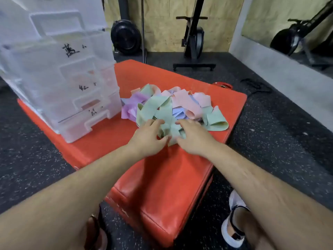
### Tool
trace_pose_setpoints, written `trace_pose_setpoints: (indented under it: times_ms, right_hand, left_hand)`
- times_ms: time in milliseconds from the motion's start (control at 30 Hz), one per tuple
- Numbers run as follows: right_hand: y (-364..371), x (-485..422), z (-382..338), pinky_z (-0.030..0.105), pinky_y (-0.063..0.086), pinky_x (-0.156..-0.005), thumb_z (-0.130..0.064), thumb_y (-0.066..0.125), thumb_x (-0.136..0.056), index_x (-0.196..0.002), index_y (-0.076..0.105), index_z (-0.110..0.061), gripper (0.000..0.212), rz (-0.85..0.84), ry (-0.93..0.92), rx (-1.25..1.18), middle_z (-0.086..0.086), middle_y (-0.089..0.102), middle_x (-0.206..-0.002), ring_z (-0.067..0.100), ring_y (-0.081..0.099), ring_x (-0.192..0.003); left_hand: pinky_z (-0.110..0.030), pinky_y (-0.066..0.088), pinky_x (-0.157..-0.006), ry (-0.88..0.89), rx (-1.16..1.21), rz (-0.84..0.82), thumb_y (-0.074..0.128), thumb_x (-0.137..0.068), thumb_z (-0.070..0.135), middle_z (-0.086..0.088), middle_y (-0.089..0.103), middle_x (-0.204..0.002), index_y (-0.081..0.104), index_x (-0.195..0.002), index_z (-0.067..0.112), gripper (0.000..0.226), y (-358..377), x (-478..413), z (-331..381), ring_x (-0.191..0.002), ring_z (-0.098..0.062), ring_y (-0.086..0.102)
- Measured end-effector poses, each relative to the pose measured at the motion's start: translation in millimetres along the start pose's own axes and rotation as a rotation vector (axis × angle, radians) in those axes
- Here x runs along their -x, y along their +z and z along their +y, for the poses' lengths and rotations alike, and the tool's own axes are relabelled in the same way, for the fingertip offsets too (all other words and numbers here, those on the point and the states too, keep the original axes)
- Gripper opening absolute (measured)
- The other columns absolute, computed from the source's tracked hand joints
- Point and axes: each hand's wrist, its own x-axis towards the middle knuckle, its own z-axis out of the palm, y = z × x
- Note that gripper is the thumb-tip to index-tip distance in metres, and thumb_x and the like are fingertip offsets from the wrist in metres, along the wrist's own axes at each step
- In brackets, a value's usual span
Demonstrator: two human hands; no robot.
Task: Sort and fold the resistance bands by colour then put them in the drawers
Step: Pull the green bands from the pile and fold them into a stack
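Resistance bands (pixel 182 105), flat pastel elastic loops in green, pink, purple and blue: one tangled heap. Left hand (pixel 148 139) and right hand (pixel 195 139) each pinch green loops at the heap's near edge. Beneath: orange padded vinyl block (pixel 162 177). Just beside the heap, left: clear plastic drawer unit (pixel 72 83), black handwritten labels.

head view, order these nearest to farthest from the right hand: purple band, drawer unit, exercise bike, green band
1. green band, gripped by the right hand
2. purple band, left side of the pile
3. drawer unit, left end of the red mat
4. exercise bike, by the back wall
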Motion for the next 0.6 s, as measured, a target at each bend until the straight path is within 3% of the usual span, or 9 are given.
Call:
trace_pose_setpoints:
  times_ms: [100, 200, 267, 400, 500, 600]
  right_hand:
    - [4, -21, -5, 0.037, 0.049, -0.088, -0.023, 0.058, -0.089, -0.139, 0.049, -0.026, 0.051, -0.023, -0.004, -0.078, -0.002, 0.064, -0.118, 0.022, 0.059, -0.109]
    - [8, -29, -10, 0.031, 0.039, -0.071, -0.014, 0.055, -0.087, -0.126, 0.058, -0.025, 0.040, -0.040, -0.022, -0.047, -0.003, 0.067, -0.102, 0.022, 0.061, -0.098]
    - [8, -32, -10, 0.032, 0.042, -0.071, -0.015, 0.055, -0.087, -0.120, 0.061, -0.025, 0.035, -0.033, -0.025, -0.065, -0.004, 0.064, -0.099, 0.022, 0.061, -0.097]
    - [7, -33, -6, 0.040, 0.049, -0.092, -0.033, 0.068, -0.084, -0.125, 0.059, -0.028, 0.042, -0.080, 0.012, -0.050, 0.001, 0.050, -0.122, 0.022, 0.055, -0.108]
    - [9, -27, -2, 0.039, 0.051, -0.089, -0.033, 0.067, -0.090, -0.113, 0.064, -0.025, 0.025, -0.105, 0.019, -0.047, -0.002, 0.060, -0.111, 0.020, 0.060, -0.102]
    - [5, -28, 0, 0.035, 0.052, -0.081, -0.026, 0.066, -0.092, -0.098, 0.067, -0.027, 0.007, -0.015, 0.044, -0.087, -0.009, 0.066, -0.092, 0.014, 0.062, -0.090]
  left_hand:
    - [-0.033, 0.041, -0.096, 0.048, 0.069, -0.011, 0.065, -0.086, 0.035, -0.005, 0.051, -0.120, 0.054, -0.128, 0.021, 0.046, 4, -24, 3, -0.115, -0.026, 0.050]
    - [-0.029, 0.039, -0.090, 0.063, 0.096, -0.030, 0.066, -0.083, 0.026, -0.002, 0.048, -0.117, 0.057, -0.116, 0.018, 0.035, 1, -34, -1, -0.107, -0.022, 0.051]
    - [-0.029, 0.040, -0.091, 0.072, 0.102, -0.049, 0.065, -0.084, 0.026, 0.001, 0.047, -0.117, 0.058, -0.114, 0.019, 0.032, -3, -34, -5, -0.106, -0.018, 0.050]
    - [-0.025, 0.039, -0.089, 0.078, 0.082, -0.076, 0.069, -0.084, 0.026, 0.001, 0.049, -0.117, 0.058, -0.119, 0.019, 0.038, -8, -29, -10, -0.106, -0.015, 0.049]
    - [-0.027, 0.043, -0.095, 0.068, 0.117, -0.114, 0.073, -0.083, 0.027, 0.002, 0.050, -0.116, 0.059, -0.118, 0.019, 0.038, -8, -20, -11, -0.105, -0.015, 0.055]
    - [-0.031, 0.044, -0.098, 0.098, 0.122, -0.149, 0.073, -0.081, 0.024, 0.003, 0.049, -0.118, 0.056, -0.122, 0.021, 0.044, -15, -17, -8, -0.107, -0.014, 0.054]
